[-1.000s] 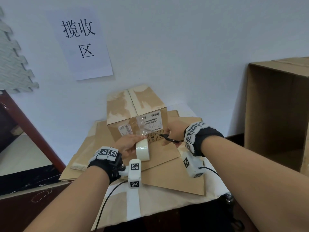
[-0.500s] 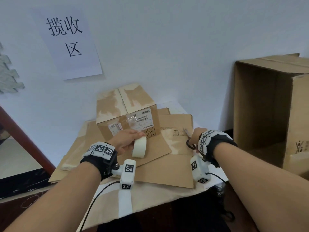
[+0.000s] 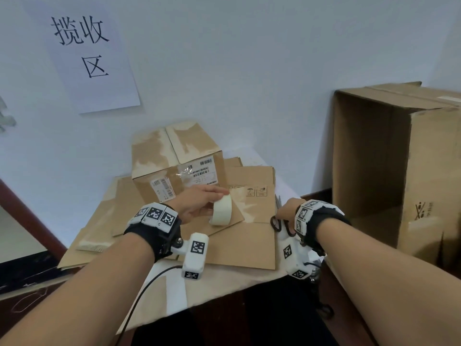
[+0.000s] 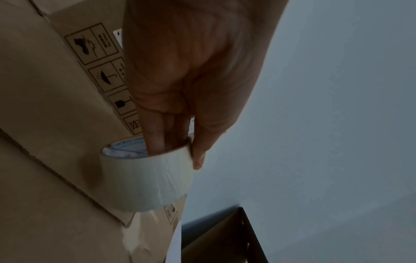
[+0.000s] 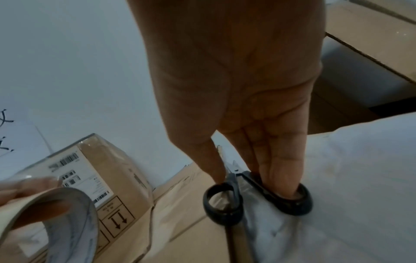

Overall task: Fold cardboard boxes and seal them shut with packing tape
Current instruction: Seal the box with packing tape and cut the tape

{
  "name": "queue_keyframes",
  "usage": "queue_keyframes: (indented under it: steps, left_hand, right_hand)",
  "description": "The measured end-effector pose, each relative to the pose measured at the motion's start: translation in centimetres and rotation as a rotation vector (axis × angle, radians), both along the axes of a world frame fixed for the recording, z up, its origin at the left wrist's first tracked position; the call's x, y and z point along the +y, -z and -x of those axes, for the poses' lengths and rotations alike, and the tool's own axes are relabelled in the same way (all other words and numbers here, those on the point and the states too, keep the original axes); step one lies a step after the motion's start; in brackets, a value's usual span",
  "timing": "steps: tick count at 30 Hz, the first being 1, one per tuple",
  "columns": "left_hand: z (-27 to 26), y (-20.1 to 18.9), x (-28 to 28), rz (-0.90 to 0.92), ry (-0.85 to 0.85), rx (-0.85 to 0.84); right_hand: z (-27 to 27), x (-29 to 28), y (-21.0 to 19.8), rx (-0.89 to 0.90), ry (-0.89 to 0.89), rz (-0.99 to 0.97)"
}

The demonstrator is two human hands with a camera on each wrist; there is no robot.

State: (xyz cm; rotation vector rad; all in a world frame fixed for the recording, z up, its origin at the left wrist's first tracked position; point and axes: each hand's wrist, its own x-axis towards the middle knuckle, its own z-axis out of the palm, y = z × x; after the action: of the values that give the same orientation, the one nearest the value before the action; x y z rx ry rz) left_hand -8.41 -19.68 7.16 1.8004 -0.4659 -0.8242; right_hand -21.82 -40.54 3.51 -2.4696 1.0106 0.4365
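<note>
A closed cardboard box (image 3: 174, 168) with shipping labels stands on flattened cardboard sheets (image 3: 244, 243). My left hand (image 3: 199, 206) holds a roll of pale packing tape (image 3: 221, 211) upright on the sheets just in front of the box. In the left wrist view its fingers (image 4: 155, 142) reach into the tape roll (image 4: 146, 178) core and the thumb presses the outside. My right hand (image 3: 287, 211) is at the sheets' right edge with black-handled scissors (image 3: 281, 224). Two or three fingers (image 5: 288, 178) sit in one loop of the scissors (image 5: 225, 202); the thumb is outside the other loop.
A tall open cardboard box (image 3: 399, 158) stands on its side close to the right of the table. A paper sign (image 3: 84, 53) hangs on the wall behind. The white table cover (image 5: 360, 178) shows at the right, beside the cardboard.
My right hand has carried the scissors from the box front rightward and down to the sheets' right edge. The left hand and tape have drawn slightly back from the box.
</note>
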Motion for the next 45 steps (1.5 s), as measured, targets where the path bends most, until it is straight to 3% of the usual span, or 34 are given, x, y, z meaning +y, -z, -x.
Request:
queue_keyframes:
  steps: [3, 7, 11, 14, 19, 25, 29, 32, 45]
  left_hand:
    - [0.4, -0.2, 0.0, 0.03, 0.004, 0.03]
    - [1.0, -0.6, -0.3, 0.11, 0.019, 0.148]
    - [2.0, -0.7, -1.1, 0.169, 0.041, 0.227]
    - [2.8, -0.7, -2.1, 0.25, 0.039, 0.303]
    - [4.0, -0.4, -3.8, 0.267, 0.084, 0.297]
    - [5.7, 0.8, -5.3, 0.002, 0.303, 0.066]
    - [6.9, 1.4, -6.3, -0.278, 0.45, -0.336]
    - [7.2, 2.2, -7.0, -0.447, 0.604, -0.56]
    - [9.6, 4.4, -10.2, -0.558, 0.815, -0.894]
  right_hand:
    - [-0.3, 0.3, 0.1, -0.045, 0.04, 0.029]
    - [-1.2, 0.3, -0.1, -0.315, 0.061, 0.023]
    - [-2.1, 1.2, -1.1, -0.634, 0.077, -0.321]
    - [-2.1, 2.3, -2.1, -0.748, 0.08, -0.593]
    - [-1.6, 1.2, -1.8, -0.832, 0.138, -0.663]
    - [0.2, -0.6, -1.9, -0.788, 0.1, -0.244]
    - [1.5, -1.0, -3.1, -0.559, -0.151, 0.052]
    - [1.8, -1.0, -3.4, -0.363, -0.248, 0.161]
    - [2.7, -1.9, -2.0, 0.043, -0.247, 0.318]
